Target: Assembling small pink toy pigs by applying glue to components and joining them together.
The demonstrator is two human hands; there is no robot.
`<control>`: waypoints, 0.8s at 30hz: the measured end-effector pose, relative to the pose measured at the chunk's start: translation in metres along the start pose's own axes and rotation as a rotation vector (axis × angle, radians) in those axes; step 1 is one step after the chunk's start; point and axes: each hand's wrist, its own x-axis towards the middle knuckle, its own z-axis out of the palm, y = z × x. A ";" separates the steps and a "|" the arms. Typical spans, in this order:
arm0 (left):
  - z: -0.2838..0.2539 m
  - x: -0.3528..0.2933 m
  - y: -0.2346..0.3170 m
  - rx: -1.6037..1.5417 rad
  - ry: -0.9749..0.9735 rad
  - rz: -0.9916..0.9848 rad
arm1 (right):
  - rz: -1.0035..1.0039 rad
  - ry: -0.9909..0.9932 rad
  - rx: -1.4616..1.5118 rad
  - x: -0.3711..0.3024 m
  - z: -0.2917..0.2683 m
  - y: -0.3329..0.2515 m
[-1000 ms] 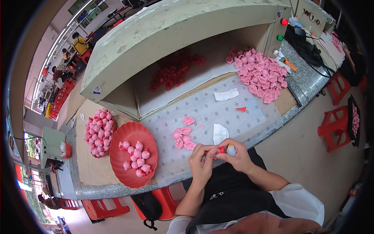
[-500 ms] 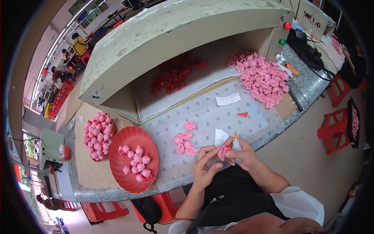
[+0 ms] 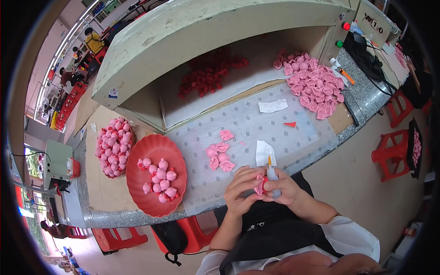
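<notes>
Close to my body, my left hand [image 3: 240,191] pinches a small pink petal-shaped piece [image 3: 259,185] between thumb and fingers. A bit of red shows at its right side, against the fingers of my right hand [image 3: 289,189]; how the two parts meet is hard to see. My right hand also grips a translucent squeeze bottle [image 3: 272,174] with an orange needle tip pointing up and away. Just beyond the hands lies a white paper piece [image 3: 265,151]. Further left on the patterned sheet [image 3: 206,192] rests a little group of pink petal pieces and balls [image 3: 222,156].
A red scalloped dish [image 3: 156,206] holds pink balls with red parts; a fuller pile [image 3: 113,146] stands to its left. Under the grey metal hood [image 3: 220,32] lie red pieces [image 3: 206,78]. Pink petal pieces [image 3: 316,87] are heaped at right, beside a small red triangle [image 3: 289,124].
The pink piece has been turned upright, and my left fingers have closed in around it. Both hands are nearer each other. The whole view has shifted slightly.
</notes>
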 end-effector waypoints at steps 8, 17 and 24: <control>0.004 0.007 -0.004 -0.180 0.047 -0.096 | 0.004 0.107 0.086 0.000 0.004 -0.002; 0.006 -0.007 0.004 -0.809 0.322 -0.455 | -0.264 0.168 -0.307 -0.001 0.008 -0.009; 0.000 -0.009 0.001 -1.113 0.347 -0.587 | -0.474 0.287 -0.968 -0.021 0.020 -0.033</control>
